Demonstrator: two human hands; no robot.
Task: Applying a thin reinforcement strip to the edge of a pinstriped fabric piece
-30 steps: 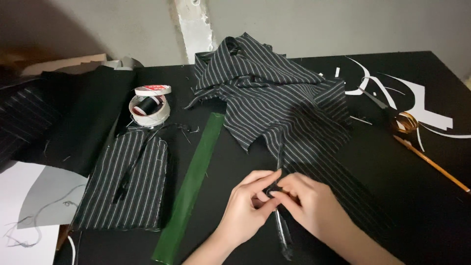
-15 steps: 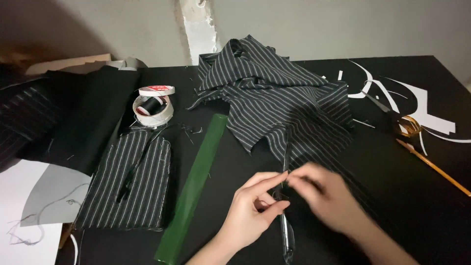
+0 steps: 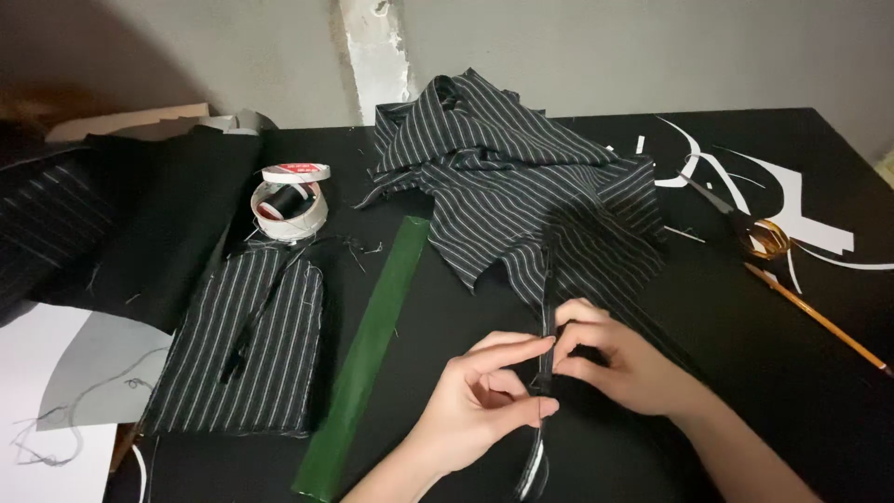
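Black table [image 3: 745, 391] against a seemingly grey wall [image 3: 559, 47].

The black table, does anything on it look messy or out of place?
Mostly a working mess. The striped cloth lies crumpled in a heap rather than flat, white paper offcuts are scattered around the scissors at the far right, and loose thread trails over the paper at the left. Nothing looks damaged or spilled.

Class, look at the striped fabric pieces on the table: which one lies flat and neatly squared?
The small striped piece left of the green ruler lies flat; the large striped heap behind is crumpled.
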